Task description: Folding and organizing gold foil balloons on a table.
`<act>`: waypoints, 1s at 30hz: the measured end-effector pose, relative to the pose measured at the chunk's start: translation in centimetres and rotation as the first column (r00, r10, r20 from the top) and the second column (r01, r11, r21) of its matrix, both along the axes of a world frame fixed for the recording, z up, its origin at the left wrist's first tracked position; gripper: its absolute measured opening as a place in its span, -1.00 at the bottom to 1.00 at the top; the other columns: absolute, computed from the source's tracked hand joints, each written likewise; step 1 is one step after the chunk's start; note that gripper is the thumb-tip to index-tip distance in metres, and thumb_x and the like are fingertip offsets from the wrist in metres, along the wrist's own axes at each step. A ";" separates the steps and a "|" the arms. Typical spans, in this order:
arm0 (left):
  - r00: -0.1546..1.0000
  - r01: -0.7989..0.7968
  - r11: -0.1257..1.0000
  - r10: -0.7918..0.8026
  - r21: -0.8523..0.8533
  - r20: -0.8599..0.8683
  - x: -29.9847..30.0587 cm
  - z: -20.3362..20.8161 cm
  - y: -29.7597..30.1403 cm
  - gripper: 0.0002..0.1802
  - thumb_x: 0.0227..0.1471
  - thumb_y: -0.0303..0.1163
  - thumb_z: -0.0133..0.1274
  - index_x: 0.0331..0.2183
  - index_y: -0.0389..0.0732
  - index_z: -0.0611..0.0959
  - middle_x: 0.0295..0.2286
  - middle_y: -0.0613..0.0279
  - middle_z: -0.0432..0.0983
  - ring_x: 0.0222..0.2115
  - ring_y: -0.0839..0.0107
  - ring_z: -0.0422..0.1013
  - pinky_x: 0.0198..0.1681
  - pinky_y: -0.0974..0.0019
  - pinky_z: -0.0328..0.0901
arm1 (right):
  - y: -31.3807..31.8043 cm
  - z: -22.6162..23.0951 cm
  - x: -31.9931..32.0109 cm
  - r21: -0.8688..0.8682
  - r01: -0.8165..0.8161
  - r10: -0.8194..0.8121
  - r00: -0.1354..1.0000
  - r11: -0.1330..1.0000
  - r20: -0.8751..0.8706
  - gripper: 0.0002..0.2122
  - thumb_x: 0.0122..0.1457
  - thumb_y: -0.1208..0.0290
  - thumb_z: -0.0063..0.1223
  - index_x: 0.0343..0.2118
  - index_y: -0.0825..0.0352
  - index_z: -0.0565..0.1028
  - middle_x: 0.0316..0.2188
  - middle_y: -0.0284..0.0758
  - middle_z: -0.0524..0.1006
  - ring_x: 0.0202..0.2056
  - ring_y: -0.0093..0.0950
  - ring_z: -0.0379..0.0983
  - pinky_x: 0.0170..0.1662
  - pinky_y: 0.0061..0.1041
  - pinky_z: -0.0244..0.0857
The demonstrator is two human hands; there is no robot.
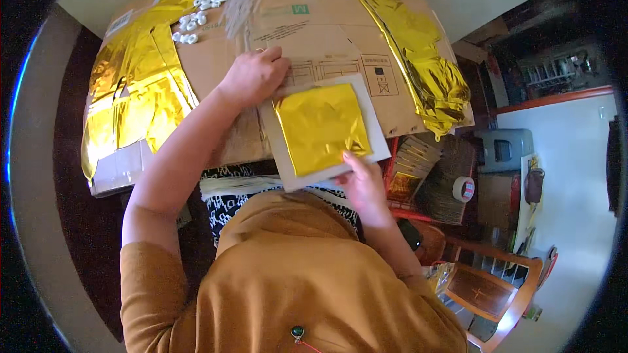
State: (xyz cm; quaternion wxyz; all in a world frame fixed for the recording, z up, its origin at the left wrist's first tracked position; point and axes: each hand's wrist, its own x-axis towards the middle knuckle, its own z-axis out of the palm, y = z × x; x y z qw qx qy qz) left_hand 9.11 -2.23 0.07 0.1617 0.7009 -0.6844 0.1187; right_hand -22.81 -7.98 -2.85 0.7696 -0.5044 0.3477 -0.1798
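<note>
A folded square of shiny gold foil [320, 124] lies on a larger pale card or flat packet [374, 132] at the table's front edge. My right hand [364, 186] grips its lower right corner, thumb on top and fingers underneath. Beyond its upper left corner, my left hand [255, 77] is closed with bent fingers, low over the cardboard. What those fingers hold, if anything, is hidden. Several thin clear strips or straws [243, 12] lie farther off, beside small white rolls or rings [190, 21] in clusters.
Flattened cardboard [209, 65] covers the table. Long gold foil pieces lie at left [137, 85] and right [418, 39]. Low on the right, a red-edged crate [418, 168] holds flat packets, near a white tape roll [463, 189] and a wooden chair [481, 287].
</note>
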 end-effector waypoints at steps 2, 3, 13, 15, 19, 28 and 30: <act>1.000 0.011 0.999 -0.010 0.041 -0.007 -0.5 0.5 0.6 -0.79 0.02 -0.34 0.09 -0.24 -0.12 0.60 -0.45 0.17 0.43 -0.46 0.10 0.50 -0.44 0.07 0.45 | 0.1 2.3 -2.0 -0.125 0.124 -0.141 0.981 0.984 -0.133 -0.74 0.24 0.33 0.11 -0.17 0.45 0.51 -0.37 -0.30 0.56 -0.42 -0.51 0.53 -0.49 -0.55 0.45; 1.000 0.006 0.999 -0.006 0.048 -0.006 -0.6 0.8 0.9 -0.78 0.02 -0.34 0.10 -0.23 -0.12 0.60 -0.43 0.16 0.44 -0.46 0.09 0.51 -0.43 0.08 0.45 | -0.3 3.2 -3.3 -0.233 0.128 -0.162 0.977 0.964 -0.137 -0.75 0.23 0.34 0.12 -0.18 0.44 0.52 -0.41 -0.31 0.56 -0.43 -0.53 0.53 -0.50 -0.58 0.44; 0.978 0.066 0.997 -0.055 0.048 -0.200 -4.2 2.9 2.3 -0.71 0.01 -0.36 0.11 -0.17 -0.17 0.63 -0.36 0.11 0.51 -0.42 0.06 0.52 -0.35 0.07 0.45 | -6.2 1.6 -2.0 0.084 -0.209 0.212 0.977 0.974 -0.021 -0.65 0.08 0.37 0.19 -0.05 0.35 0.50 -0.28 -0.36 0.61 -0.45 -0.54 0.54 -0.42 -0.54 0.44; 0.966 0.082 0.996 -0.070 0.037 -0.248 -4.1 2.9 2.7 -0.75 0.01 -0.37 0.10 -0.20 -0.17 0.64 -0.38 0.11 0.50 -0.42 0.06 0.52 -0.35 0.08 0.45 | -7.2 1.2 -1.7 0.244 -0.120 0.111 0.993 0.962 0.050 -0.64 0.11 0.47 0.16 0.00 0.37 0.48 -0.18 -0.30 0.59 -0.23 -0.44 0.55 -0.13 -0.40 0.43; 0.954 0.097 0.982 -0.044 0.165 -0.297 -4.7 3.9 3.1 -0.87 0.02 -0.38 0.06 -0.32 -0.10 0.63 -0.44 0.14 0.46 -0.41 0.08 0.51 -0.36 0.10 0.43 | -5.6 3.1 -1.1 0.205 0.008 -0.025 0.997 0.979 0.079 -0.61 0.17 0.50 0.14 0.07 0.38 0.42 -0.08 -0.25 0.56 -0.09 -0.35 0.54 0.03 -0.26 0.43; 0.997 0.020 0.992 -0.029 0.122 0.075 -6.0 5.7 3.3 -0.73 0.01 -0.37 0.03 -0.17 -0.08 0.57 -0.34 0.16 0.43 -0.36 0.12 0.49 -0.35 0.11 0.42 | -1.0 0.8 0.2 0.102 0.219 -0.234 0.956 0.970 0.175 -0.66 0.22 0.50 0.13 0.04 0.47 0.43 -0.07 -0.25 0.54 -0.09 -0.44 0.50 0.07 -0.40 0.34; 0.993 0.010 0.996 -0.020 0.092 0.112 -6.4 5.9 3.6 -0.65 0.01 -0.37 0.03 -0.10 -0.12 0.55 -0.32 0.15 0.42 -0.33 0.11 0.49 -0.32 0.11 0.42 | -0.4 1.0 0.4 0.164 0.213 -0.242 0.953 0.963 0.181 -0.66 0.24 0.51 0.11 0.06 0.45 0.41 -0.06 -0.25 0.54 -0.11 -0.43 0.51 0.05 -0.38 0.36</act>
